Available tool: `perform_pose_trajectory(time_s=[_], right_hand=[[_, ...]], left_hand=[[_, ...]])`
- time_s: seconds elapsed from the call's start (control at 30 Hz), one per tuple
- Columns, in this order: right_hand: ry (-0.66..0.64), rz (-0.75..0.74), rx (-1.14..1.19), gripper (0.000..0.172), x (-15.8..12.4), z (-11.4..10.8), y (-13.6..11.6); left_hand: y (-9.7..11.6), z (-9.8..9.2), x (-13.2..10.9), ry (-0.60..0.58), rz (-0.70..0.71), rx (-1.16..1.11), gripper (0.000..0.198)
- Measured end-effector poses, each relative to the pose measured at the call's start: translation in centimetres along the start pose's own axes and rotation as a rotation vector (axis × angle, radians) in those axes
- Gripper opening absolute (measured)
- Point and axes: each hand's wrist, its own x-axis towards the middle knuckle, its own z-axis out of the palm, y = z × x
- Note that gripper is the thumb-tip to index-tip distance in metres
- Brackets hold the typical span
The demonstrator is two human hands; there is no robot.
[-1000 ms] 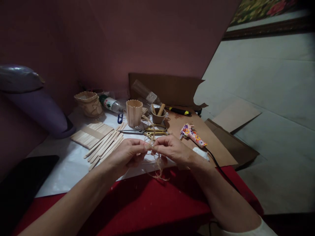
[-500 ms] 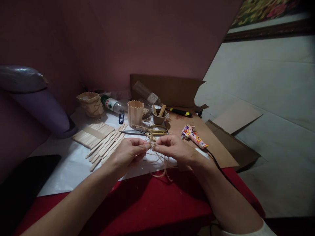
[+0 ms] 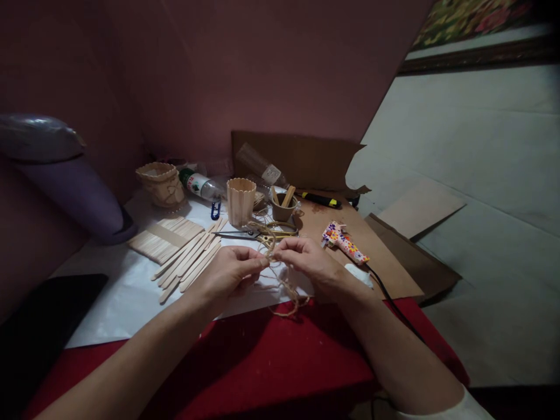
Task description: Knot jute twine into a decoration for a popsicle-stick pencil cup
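My left hand (image 3: pixel 230 274) and my right hand (image 3: pixel 306 262) meet over the table's near edge, both pinched on a piece of jute twine (image 3: pixel 284 289). Loose twine ends hang down in a curl over the red cloth (image 3: pixel 271 356). Just beyond my fingers lie gold-handled scissors (image 3: pixel 266 233). A cup made of wooden sticks (image 3: pixel 240 201) stands behind them. Loose wooden craft sticks (image 3: pixel 188 262) lie to the left of my left hand on white paper (image 3: pixel 114 297).
A patterned glue gun (image 3: pixel 343 242) with a black cord lies on brown cardboard (image 3: pixel 371 251) at the right. A small cup with sticks (image 3: pixel 282 207), a plastic bottle (image 3: pixel 199 185), a woven basket (image 3: pixel 160 184) and a yellow-black cutter (image 3: pixel 319 199) stand at the back. A dark phone (image 3: pixel 39 315) lies far left.
My fingers have kept working the twine in the same spot. The hanging ends swung from a spread tangle into a tighter curl below my hands.
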Motion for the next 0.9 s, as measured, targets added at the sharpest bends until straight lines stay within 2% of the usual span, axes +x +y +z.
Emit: perform_pose_trajectory(time_s=[0.13,0.27,0.33,0.6,0.73,0.8,0.9], right_hand=[[-0.097,0.060,0.169,0.012,0.00,-0.36,0.32],[-0.228,0.076,0.232,0.022,-0.12,-0.58,0.53],[-0.250,0.085,0.269,0.025,-0.15,-0.54,0.57],[-0.179,0.122,0.310,0.010,-0.15,0.05,0.52],[-0.199,0.110,0.343,0.016,0.12,-0.22,0.77],[-0.144,0.066,0.306,0.020,0.24,-0.50,0.76],[-0.030,-0.108,0.157,0.025,-0.03,-0.75,0.16]], left_hand=[[-0.07,0.02,-0.12,0.000,-0.006,0.012,0.022],[0.03,0.12,-0.17,0.033,0.023,0.051,0.023],[0.06,0.10,-0.10,0.052,0.048,0.098,0.024],[-0.08,-0.10,0.10,0.077,0.099,0.233,0.021],[-0.18,-0.23,0.21,0.048,0.138,0.181,0.021],[-0.25,-0.24,0.31,0.059,0.140,0.118,0.021],[-0.34,-0.12,0.45,0.122,0.093,-0.019,0.018]])
